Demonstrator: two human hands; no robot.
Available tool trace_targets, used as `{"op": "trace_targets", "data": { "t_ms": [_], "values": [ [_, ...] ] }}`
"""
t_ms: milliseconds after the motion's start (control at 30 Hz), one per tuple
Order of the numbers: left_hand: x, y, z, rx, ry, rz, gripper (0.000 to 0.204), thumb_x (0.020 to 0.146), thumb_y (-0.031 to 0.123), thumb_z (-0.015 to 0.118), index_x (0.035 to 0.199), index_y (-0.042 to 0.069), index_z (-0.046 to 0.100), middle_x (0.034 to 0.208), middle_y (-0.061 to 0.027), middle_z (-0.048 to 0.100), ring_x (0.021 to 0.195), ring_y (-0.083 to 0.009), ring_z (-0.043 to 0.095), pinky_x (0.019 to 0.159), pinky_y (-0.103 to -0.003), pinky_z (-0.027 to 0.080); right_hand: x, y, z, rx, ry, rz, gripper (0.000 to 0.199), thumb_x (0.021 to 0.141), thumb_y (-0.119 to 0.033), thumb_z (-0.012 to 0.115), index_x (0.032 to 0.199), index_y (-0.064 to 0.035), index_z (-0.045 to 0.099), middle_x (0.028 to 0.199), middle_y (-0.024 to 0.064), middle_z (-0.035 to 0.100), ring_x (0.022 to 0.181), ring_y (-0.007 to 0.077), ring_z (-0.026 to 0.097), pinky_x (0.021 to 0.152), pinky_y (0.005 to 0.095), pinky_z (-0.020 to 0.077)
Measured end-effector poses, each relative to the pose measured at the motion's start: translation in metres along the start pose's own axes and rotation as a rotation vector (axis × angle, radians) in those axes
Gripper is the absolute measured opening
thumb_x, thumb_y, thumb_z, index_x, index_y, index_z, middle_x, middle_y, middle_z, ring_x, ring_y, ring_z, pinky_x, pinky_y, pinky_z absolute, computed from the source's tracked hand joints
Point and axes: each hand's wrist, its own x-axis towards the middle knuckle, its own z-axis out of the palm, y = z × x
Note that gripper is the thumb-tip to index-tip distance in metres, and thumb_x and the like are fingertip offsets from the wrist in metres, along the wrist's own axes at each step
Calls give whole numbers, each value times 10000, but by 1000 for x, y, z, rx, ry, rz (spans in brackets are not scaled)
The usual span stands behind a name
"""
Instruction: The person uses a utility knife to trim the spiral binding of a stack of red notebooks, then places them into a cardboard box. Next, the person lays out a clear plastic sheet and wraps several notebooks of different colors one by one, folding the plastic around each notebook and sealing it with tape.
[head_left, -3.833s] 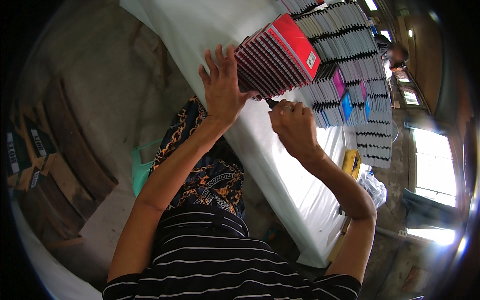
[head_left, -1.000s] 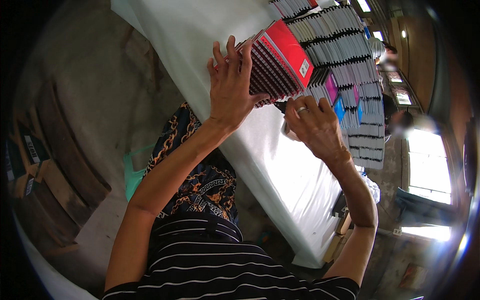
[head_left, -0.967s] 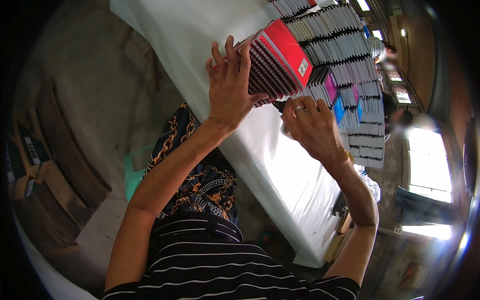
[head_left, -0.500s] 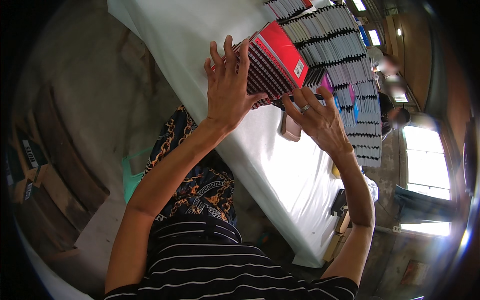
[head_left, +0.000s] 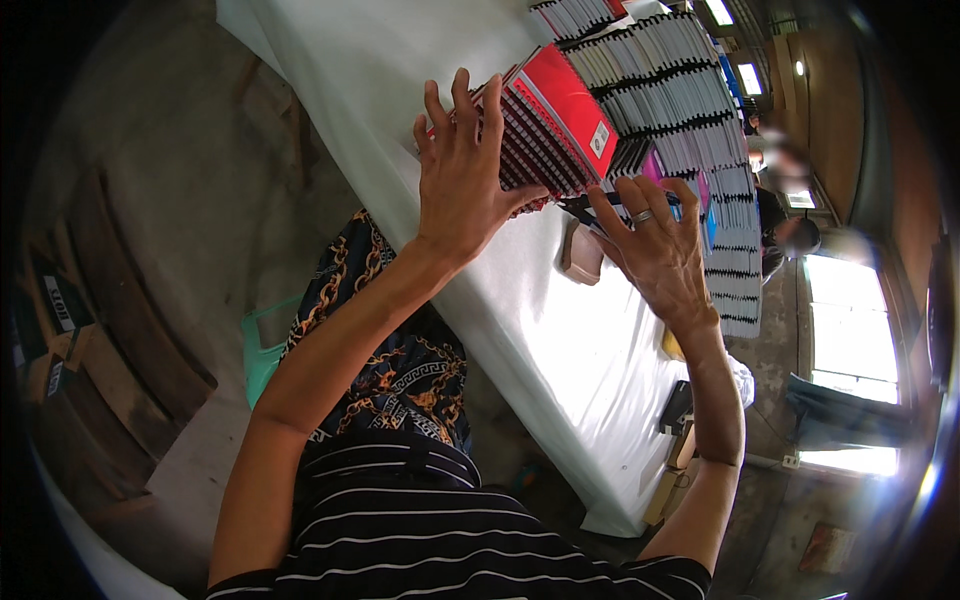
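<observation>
white-clothed table [head_left: 560,330] bears a leaning stack of red-covered spiral notebooks [head_left: 545,125] — pressed flat by the spread left hand [head_left: 465,180], right hand [head_left: 655,245] open-fingered beside it, nothing clasped — judged heavy, slippery between covers, best squeezed from both ends.

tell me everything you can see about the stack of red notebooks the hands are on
The stack of red notebooks is a thick pile of spiral-bound books with glossy red covers and dark wire bindings along one edge. The top cover carries a small white label. The pile sits tilted on the white table, just in front of rows of grey stacks. The left hand presses flat against its near side with fingers spread; the right hand, wearing a ring, is at its lower right corner.
</observation>
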Motion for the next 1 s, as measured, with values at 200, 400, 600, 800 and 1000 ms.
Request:
{"op": "trace_targets", "data": {
  "t_ms": [200, 400, 600, 800, 1000],
  "values": [
    [2, 2, 2, 8, -11, 2, 1184, 659, 671, 702, 1508, 77, 130, 1525, -290, 155, 1384, -566, 82, 1069, -639, 179, -7, 9, 22, -51, 68, -101, 445, 795, -164, 689, 1223, -138, 571, 1124, -7, 557, 1085, 132, 513, 981, 379, 400],
    [2, 1, 2, 27, -7, -16, 1186, 660, 698, 681, 1509, 82, 129, 1519, -288, 166, 1382, -564, 86, 1071, -644, 173, -1, -36, 8, -66, -284, 193, 357, 847, -334, 649, 1059, -49, 612, 950, 65, 643, 900, 178, 613, 828, 352, 455],
    [7, 7, -1, 21, 13, 19, 1185, 653, 688, 690, 1508, 90, 129, 1524, -270, 155, 1383, -551, 106, 1077, -638, 175, -7, 2, -2, 45, 29, 53, 393, 811, -248, 692, 1157, -94, 588, 1066, 57, 573, 1063, 185, 539, 967, 397, 393],
    [13, 14, -2, 19, 45, 28, 1159, 612, 456, 841, 1493, 91, 182, 1511, -250, 181, 1381, -526, 141, 1050, -638, 248, -10, 9, 13, -168, 119, -132, 416, 789, -193, 685, 1183, -110, 581, 1122, 7, 543, 1068, 132, 522, 942, 384, 393],
    [12, 14, -1, 22, 23, 15, 1152, 633, 505, 807, 1500, 96, 167, 1523, -247, 159, 1386, -532, 112, 1070, -631, 210, -6, -12, 7, -122, 100, -36, 386, 788, -233, 689, 1114, -32, 644, 889, 46, 599, 841, 144, 573, 694, 318, 435]
  ]
}}
